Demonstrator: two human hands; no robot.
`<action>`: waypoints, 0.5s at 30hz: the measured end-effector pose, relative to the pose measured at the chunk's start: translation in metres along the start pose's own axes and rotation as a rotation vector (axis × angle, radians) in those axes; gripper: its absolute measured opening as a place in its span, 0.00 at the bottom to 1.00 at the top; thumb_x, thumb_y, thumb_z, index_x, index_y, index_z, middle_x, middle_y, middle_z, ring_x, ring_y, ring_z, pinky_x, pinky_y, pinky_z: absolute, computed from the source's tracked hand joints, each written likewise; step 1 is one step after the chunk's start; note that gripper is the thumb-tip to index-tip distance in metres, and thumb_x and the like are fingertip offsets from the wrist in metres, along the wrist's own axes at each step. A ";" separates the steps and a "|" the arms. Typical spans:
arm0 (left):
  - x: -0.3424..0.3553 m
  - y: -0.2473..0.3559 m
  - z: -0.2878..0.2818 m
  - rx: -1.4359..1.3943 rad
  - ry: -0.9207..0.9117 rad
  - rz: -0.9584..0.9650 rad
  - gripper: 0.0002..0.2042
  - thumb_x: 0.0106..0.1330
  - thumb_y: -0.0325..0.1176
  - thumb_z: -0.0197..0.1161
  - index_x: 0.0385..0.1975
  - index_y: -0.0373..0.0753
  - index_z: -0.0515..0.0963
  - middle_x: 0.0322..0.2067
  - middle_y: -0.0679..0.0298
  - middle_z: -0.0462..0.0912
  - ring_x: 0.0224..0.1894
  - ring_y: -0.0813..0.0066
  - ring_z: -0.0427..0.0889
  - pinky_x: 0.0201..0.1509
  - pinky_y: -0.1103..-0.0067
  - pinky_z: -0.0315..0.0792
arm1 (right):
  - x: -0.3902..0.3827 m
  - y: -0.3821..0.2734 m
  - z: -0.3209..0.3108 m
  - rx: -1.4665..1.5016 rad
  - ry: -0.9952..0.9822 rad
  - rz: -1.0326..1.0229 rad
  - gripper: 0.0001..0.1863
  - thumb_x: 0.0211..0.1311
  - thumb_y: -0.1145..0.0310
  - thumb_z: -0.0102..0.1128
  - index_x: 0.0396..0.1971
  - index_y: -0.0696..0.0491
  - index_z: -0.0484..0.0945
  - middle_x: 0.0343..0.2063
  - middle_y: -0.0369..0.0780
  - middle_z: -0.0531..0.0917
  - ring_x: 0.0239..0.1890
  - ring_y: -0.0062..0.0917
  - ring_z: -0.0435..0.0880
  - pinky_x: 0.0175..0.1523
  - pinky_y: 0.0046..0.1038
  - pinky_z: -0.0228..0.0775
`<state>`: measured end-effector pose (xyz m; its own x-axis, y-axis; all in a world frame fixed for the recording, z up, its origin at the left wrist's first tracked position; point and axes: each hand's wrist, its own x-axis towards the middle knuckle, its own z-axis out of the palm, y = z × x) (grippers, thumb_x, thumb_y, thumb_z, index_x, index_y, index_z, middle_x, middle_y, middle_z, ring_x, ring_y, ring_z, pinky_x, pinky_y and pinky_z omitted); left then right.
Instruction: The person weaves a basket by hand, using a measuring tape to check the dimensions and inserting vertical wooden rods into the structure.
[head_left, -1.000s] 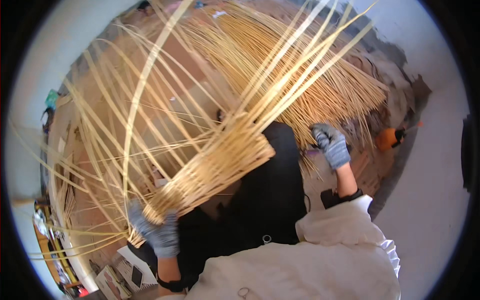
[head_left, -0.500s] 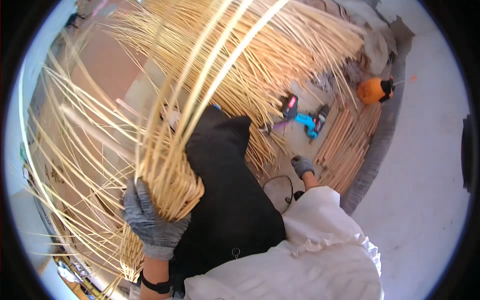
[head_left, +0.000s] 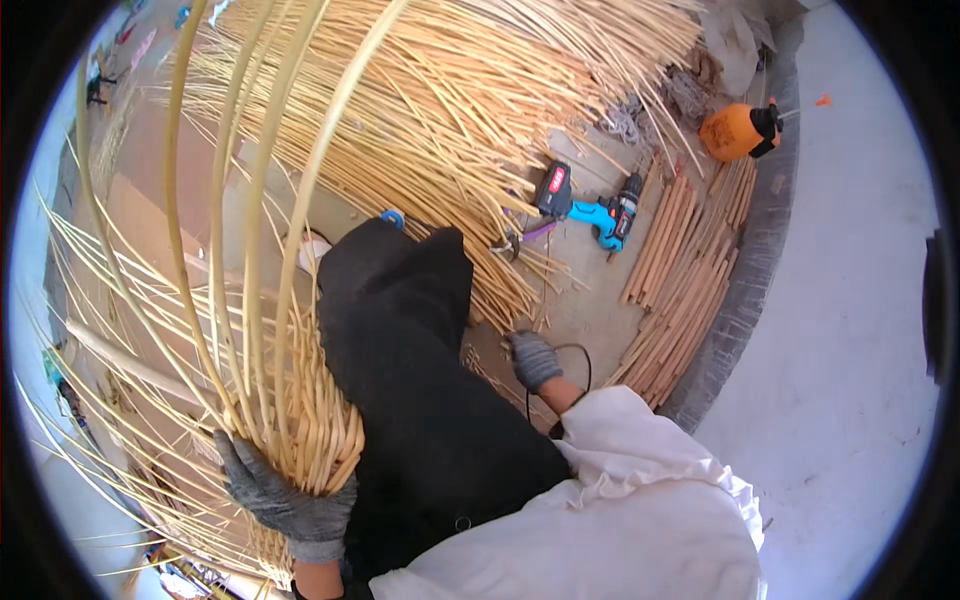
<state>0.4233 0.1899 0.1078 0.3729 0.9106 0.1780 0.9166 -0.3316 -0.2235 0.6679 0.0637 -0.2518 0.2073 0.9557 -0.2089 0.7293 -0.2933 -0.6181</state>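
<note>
A partly woven wicker basket (head_left: 325, 425) leans beside my left leg, its long pale uprights fanning up and to the left. My left hand (head_left: 285, 500), in a grey knit glove, is closed around the basket's lower woven end. My right hand (head_left: 535, 360), gloved alike, is beyond my right knee, close to the butt ends of loose wicker rods (head_left: 500, 290). Its fingers are curled in; what they hold, if anything, cannot be made out. A thin dark loop (head_left: 588, 370) shows beside that wrist.
A large heap of wicker rods (head_left: 430, 110) covers the floor ahead. To the right are a blue cordless drill (head_left: 605, 215), a pair of cutters (head_left: 510, 242), a bundle of brown sticks (head_left: 680, 270) and an orange spray bottle (head_left: 735, 130) by the white wall (head_left: 850, 300).
My right hand has moved left, toward the rod ends by my knee. The basket and my left hand sit lower and further left in view, as the whole view has shifted.
</note>
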 end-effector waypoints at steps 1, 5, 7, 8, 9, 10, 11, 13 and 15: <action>0.001 0.000 -0.001 -0.024 0.007 0.005 0.52 0.42 0.54 0.68 0.64 0.36 0.49 0.62 0.45 0.54 0.64 0.48 0.55 0.64 0.60 0.52 | 0.029 -0.012 0.001 -0.018 -0.121 0.050 0.12 0.57 0.71 0.45 0.38 0.56 0.75 0.31 0.49 0.79 0.36 0.42 0.78 0.41 0.40 0.70; 0.001 0.002 -0.003 -0.018 -0.037 -0.016 0.52 0.42 0.56 0.68 0.64 0.35 0.49 0.62 0.44 0.54 0.63 0.47 0.56 0.64 0.58 0.51 | 0.145 -0.063 0.013 -0.016 0.149 0.039 0.13 0.59 0.71 0.42 0.39 0.55 0.75 0.36 0.51 0.77 0.38 0.43 0.78 0.42 0.39 0.70; 0.000 0.002 -0.002 -0.009 0.009 0.009 0.53 0.41 0.58 0.68 0.64 0.35 0.48 0.62 0.43 0.54 0.63 0.47 0.56 0.64 0.56 0.49 | 0.207 -0.073 0.023 0.483 0.215 0.371 0.13 0.63 0.69 0.39 0.39 0.53 0.75 0.38 0.48 0.78 0.39 0.38 0.79 0.41 0.36 0.72; 0.000 0.001 -0.001 -0.010 0.001 0.009 0.55 0.40 0.61 0.67 0.64 0.35 0.47 0.61 0.43 0.54 0.64 0.45 0.54 0.65 0.54 0.46 | 0.235 -0.074 0.029 0.313 0.228 0.285 0.13 0.63 0.69 0.40 0.39 0.53 0.75 0.37 0.48 0.78 0.38 0.37 0.79 0.41 0.36 0.72; 0.000 -0.001 0.001 -0.045 0.020 0.013 0.57 0.40 0.63 0.67 0.65 0.35 0.46 0.62 0.43 0.52 0.64 0.44 0.52 0.66 0.53 0.42 | 0.258 -0.072 0.033 0.089 0.201 0.246 0.13 0.63 0.68 0.40 0.39 0.53 0.75 0.37 0.47 0.78 0.38 0.37 0.79 0.41 0.36 0.72; -0.001 -0.002 0.000 -0.124 -0.040 -0.035 0.57 0.40 0.65 0.65 0.65 0.35 0.47 0.62 0.42 0.52 0.65 0.44 0.51 0.65 0.52 0.41 | 0.278 -0.067 0.036 -0.001 0.165 0.241 0.14 0.63 0.67 0.40 0.40 0.53 0.75 0.37 0.47 0.78 0.38 0.37 0.79 0.41 0.35 0.72; 0.000 -0.004 0.002 -0.093 -0.034 0.001 0.57 0.39 0.67 0.64 0.65 0.37 0.46 0.63 0.43 0.51 0.65 0.44 0.50 0.65 0.50 0.40 | 0.292 -0.061 0.040 -0.049 0.134 0.239 0.14 0.63 0.67 0.40 0.40 0.53 0.75 0.37 0.47 0.78 0.38 0.36 0.79 0.40 0.35 0.72; 0.001 -0.008 0.002 -0.150 -0.075 -0.013 0.52 0.42 0.68 0.62 0.63 0.38 0.53 0.62 0.47 0.54 0.65 0.45 0.49 0.63 0.46 0.37 | 0.309 -0.048 0.040 -0.127 0.079 0.242 0.14 0.63 0.65 0.41 0.40 0.53 0.75 0.37 0.46 0.78 0.37 0.35 0.79 0.40 0.35 0.72; 0.004 -0.008 0.001 -0.362 -0.131 -0.195 0.36 0.45 0.63 0.58 0.57 0.55 0.67 0.61 0.62 0.59 0.63 0.55 0.52 0.60 0.45 0.38 | 0.310 -0.031 0.038 -0.189 0.031 0.260 0.14 0.63 0.64 0.41 0.41 0.53 0.75 0.37 0.45 0.79 0.37 0.35 0.79 0.40 0.34 0.72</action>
<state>0.4167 0.1962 0.1091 0.1879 0.9806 0.0551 0.9683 -0.1943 0.1570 0.6850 0.3685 -0.3266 0.4202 0.8506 -0.3160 0.7569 -0.5206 -0.3951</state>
